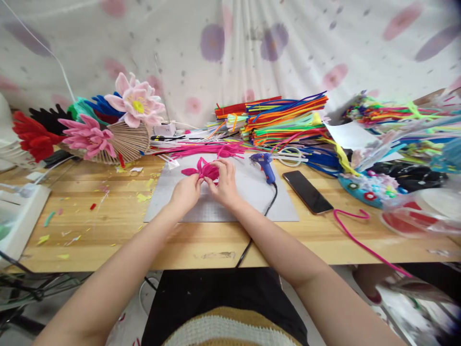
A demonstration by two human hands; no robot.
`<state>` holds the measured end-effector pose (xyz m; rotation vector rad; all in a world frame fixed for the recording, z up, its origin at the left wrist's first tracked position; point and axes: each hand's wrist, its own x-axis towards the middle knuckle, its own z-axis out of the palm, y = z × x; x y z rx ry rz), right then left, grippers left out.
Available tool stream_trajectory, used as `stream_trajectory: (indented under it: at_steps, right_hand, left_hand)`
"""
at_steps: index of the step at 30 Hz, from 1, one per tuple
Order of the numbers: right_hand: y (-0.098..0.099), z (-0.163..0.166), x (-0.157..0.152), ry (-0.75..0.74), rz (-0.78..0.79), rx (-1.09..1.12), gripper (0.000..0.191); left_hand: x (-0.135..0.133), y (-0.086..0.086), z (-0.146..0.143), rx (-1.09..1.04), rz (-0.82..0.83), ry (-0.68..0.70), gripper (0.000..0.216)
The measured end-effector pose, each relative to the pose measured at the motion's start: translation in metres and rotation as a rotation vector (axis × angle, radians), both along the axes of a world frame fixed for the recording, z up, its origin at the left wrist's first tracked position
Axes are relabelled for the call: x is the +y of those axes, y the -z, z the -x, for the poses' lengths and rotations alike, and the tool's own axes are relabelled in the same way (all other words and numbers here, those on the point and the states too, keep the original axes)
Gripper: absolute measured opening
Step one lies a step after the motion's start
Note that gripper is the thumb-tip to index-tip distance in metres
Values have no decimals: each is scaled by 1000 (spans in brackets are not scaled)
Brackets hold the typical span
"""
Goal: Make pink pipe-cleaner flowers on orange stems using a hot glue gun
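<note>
Between both hands, over the grey mat (pixel 162 202), is a magenta pipe-cleaner flower (pixel 202 168) with looped petals. My left hand (pixel 185 193) pinches it at the base from the left, thumb and fingers closed. My right hand (pixel 225 185) grips its right side, the fingers curled over the petals and partly hiding them. Just behind the hands lie loose magenta pipe cleaners (pixel 187 150) and another small magenta piece (pixel 227 151). A blue hot glue gun (pixel 264 167) rests on the mat to the right, its black cord running toward the table's front edge.
A black phone (pixel 308 192) and a bent magenta pipe cleaner (pixel 355 233) lie on the right. Bundled colourful pipe cleaners (pixel 284 120) are stacked at the back. Fuzzy flowers (pixel 137 103) and a folding fan (pixel 129 139) stand back left. Scraps (pixel 144 197) litter the wooden table (pixel 118 230).
</note>
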<state>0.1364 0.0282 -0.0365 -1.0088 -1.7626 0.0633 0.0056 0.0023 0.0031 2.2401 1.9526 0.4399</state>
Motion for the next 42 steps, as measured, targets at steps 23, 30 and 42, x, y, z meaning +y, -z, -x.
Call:
stream_trajectory:
  at_steps: [23, 30, 42]
  right_hand:
    - [-15, -2, -7, 86, -64, 156, 39]
    - [1, 1, -8, -32, 95, 202, 20]
    - [3, 6, 8, -496, 1014, 722, 34]
  left_hand:
    - [12, 1, 1, -972, 273, -124, 29]
    - [9, -16, -4, -1592, 533, -249, 28]
    - [11, 17, -22, -1782, 527, -215, 21]
